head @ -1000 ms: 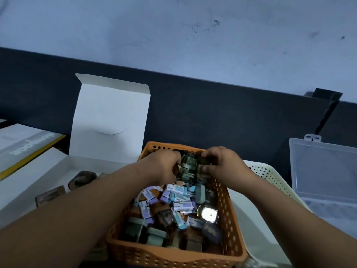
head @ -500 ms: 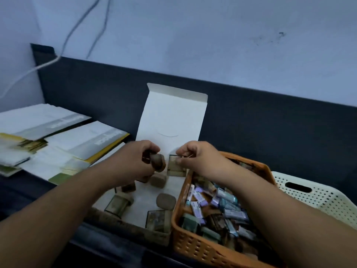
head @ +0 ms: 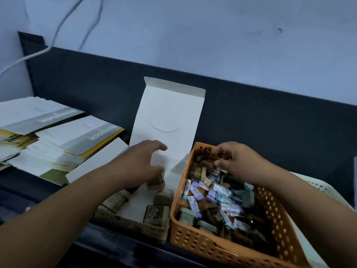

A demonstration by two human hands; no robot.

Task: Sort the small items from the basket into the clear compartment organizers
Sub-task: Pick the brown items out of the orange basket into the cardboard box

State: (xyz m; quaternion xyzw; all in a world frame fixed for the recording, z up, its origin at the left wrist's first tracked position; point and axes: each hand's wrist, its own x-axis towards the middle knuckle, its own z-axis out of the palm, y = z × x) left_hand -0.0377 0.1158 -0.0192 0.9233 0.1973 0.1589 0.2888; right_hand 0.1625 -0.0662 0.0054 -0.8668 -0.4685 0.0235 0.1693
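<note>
My left hand (head: 139, 167) spread over the white box (head: 168, 117), I curl my right hand (head: 239, 161), its grip unclear, to pinch one brown piece (head: 204, 164) cleanly from the basket (head: 202, 246).

Pale wall (head: 212, 39) w/ dark panel (head: 260, 128)

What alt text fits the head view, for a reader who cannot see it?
A person's left hand hovers, fingers spread, over an open white box holding small brown items, while the right hand reaches into an orange basket full of small packets.
</note>
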